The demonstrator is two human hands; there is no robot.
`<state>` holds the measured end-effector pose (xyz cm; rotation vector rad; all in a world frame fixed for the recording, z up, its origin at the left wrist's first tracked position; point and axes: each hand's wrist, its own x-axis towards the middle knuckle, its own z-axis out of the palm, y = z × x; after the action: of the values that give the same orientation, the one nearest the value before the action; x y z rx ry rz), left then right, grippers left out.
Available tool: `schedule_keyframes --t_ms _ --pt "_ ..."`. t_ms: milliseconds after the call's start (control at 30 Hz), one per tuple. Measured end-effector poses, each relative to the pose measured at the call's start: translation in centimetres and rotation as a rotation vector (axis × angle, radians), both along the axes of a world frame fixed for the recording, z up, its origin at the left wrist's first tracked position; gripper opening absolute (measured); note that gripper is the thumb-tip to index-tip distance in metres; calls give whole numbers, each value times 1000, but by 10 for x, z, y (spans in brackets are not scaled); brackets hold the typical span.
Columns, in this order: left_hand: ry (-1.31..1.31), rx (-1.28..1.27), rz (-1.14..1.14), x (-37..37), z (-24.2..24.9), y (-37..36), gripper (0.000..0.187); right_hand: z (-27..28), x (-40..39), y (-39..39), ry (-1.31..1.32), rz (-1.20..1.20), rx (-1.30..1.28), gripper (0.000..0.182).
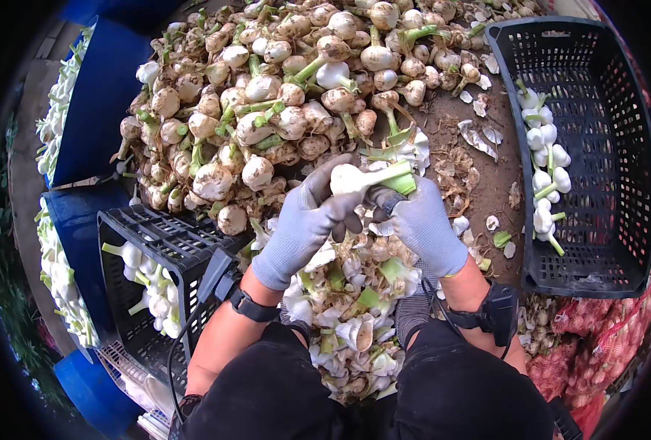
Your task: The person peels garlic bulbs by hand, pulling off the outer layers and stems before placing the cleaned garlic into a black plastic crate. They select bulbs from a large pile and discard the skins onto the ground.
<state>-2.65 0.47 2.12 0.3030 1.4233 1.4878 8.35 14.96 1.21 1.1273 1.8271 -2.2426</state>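
Between my gloved hands is a garlic bulb [348,180], pale and clean, its cut green stem pointing right. My left hand [296,224] has its fingers closed around the bulb from the left. On the other side, my right hand [429,229] is closed at the stem, where a green strip of leaf or peel [402,183] lies against it. The right fingertips are partly hidden. Just beyond both hands rises a heap of soil-stained garlic [263,88]. Loose peelings [358,297] cover the ground below them, between my legs.
A black crate [527,242] at right holds a line of cleaned garlic [544,147]. Another black crate [182,238], tipped at left, contains cleaned bulbs [156,293]. Blue containers [105,95] of garlic stand at far left. Red mesh sacks [604,345] lie at lower right.
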Motion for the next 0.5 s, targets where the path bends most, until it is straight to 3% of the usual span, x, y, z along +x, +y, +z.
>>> schedule_keyframes --t_ms 67,100,167,233,267,300,367,400,500 --pt "-6 -156 -116 -14 1 -3 69 -4 9 1 21 3 -156 22" --pt "244 -139 62 -12 -16 -2 65 -1 10 -1 43 3 -308 21" --pt "463 13 167 -14 -25 5 58 1 8 -6 -17 48 -228 20" --pt "1030 11 -140 -15 -1 5 51 -12 11 -10 66 34 -8 21" --pt "973 -16 -243 -19 3 5 46 -12 13 -6 121 172 174 23" --pt "974 -15 -248 -22 3 3 46 -6 13 -4 121 167 173 23" --pt "99 -38 -185 -30 3 -1 45 8 10 1 -215 381 880 24" --pt "-13 -78 -188 -32 17 0 41 -3 12 12 -239 338 1023 18" --pt "-195 147 -87 -35 22 -3 30 -9 25 10 -133 488 853 17"
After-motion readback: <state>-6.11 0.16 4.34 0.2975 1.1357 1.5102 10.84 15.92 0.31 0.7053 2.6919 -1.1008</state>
